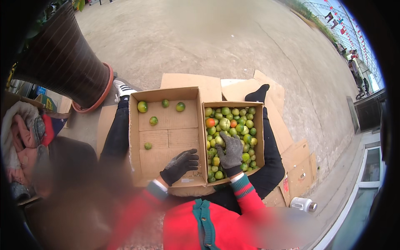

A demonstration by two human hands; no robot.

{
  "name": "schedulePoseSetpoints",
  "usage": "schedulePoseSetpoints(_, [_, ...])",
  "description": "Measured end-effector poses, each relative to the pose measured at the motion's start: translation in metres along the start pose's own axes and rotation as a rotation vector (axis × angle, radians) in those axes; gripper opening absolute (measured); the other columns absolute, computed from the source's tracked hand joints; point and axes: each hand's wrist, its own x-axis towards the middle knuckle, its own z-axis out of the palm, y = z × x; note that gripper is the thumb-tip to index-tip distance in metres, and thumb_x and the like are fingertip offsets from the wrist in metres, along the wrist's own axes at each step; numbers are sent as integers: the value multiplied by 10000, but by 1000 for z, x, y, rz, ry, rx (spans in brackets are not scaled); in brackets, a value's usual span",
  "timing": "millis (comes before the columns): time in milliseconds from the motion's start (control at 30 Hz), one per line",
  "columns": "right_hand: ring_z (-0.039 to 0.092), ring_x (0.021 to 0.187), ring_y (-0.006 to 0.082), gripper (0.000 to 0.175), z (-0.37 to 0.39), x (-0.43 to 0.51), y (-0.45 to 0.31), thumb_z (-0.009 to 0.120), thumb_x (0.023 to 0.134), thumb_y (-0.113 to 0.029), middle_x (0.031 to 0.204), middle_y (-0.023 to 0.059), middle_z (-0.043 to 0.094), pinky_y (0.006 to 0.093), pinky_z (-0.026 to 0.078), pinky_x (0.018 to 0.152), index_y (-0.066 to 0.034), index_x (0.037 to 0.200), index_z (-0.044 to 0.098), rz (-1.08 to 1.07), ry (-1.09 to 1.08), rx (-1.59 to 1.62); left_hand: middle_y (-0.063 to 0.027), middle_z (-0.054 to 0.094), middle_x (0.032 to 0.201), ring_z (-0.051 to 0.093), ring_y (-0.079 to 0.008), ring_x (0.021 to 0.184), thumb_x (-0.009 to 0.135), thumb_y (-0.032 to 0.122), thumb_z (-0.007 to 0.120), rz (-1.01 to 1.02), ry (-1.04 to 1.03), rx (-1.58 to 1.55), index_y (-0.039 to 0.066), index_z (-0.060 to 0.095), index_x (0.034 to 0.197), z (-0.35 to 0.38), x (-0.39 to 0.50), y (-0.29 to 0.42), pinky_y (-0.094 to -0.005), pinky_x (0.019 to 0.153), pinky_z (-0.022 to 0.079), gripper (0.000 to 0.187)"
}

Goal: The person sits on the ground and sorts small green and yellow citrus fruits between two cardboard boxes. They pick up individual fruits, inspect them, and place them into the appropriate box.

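Two open cardboard boxes stand side by side between my legs. Many green tomatoes [224, 124] fill the right cardboard box [262, 134], with a couple of orange-red tomatoes [210, 122] near its far left corner. In the left cardboard box [132, 140], several green tomatoes [180, 106] lie apart on the bottom. My left hand [182, 165], in a dark grey dotted glove, is over the near right part of the left box, fingers apart, holding nothing visible. My right hand [230, 152], gloved alike, rests on the tomatoes with its fingertips at a pale green one; whether it grips that one is unclear.
Flattened cardboard [190, 82] lies under and around the boxes on the concrete floor [200, 50]. A large brown plant pot [62, 59] stands at the far left, above a heap of clothes [28, 137]. A white jug [301, 204] with a brown cap lies at the lower right.
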Motion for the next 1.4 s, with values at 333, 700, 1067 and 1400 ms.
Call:
schedulePoseSetpoints(333, [543, 1047, 288, 387, -1, -7, -43, 626, 822, -253, 1055, 111, 613, 467, 299, 1063, -87, 1168, 576, -76, -188, 58, -55, 590, 1011, 562, -118, 856, 954, 213, 531, 66, 239, 88, 75, 487, 1259, -11, -3, -6, -252, 706, 475, 337])
schedulePoseSetpoints(700, [539, 1058, 325, 427, 28, -1, 30, 582, 828, -327, 1019, 141, 618, 489, 156, 1135, -97, 1187, 583, 106, -412, -515, -76, 610, 1082, 596, -157, 904, 977, 244, 470, 260, 256, -68, 53, 460, 1308, -7, 1, -3, -292, 800, 493, 382])
schedulePoseSetpoints(1067, [531, 1058, 274, 412, -7, -20, -72, 695, 764, -262, 1082, 77, 590, 472, 309, 1062, -105, 1129, 590, -164, -230, 220, -55, 562, 1059, 574, -139, 835, 970, 199, 489, -17, 87, 568, 74, 473, 1298, 13, -9, 1, -245, 665, 487, 352])
schedulePoseSetpoints(1400, [573, 964, 318, 354, -9, -10, 46, 610, 812, -169, 1088, 143, 576, 454, 445, 830, -84, 1154, 571, 279, -452, -354, -90, 608, 1141, 601, -171, 926, 971, 265, 489, 352, 317, -132, 60, 472, 1293, -26, 4, -6, -315, 842, 488, 383])
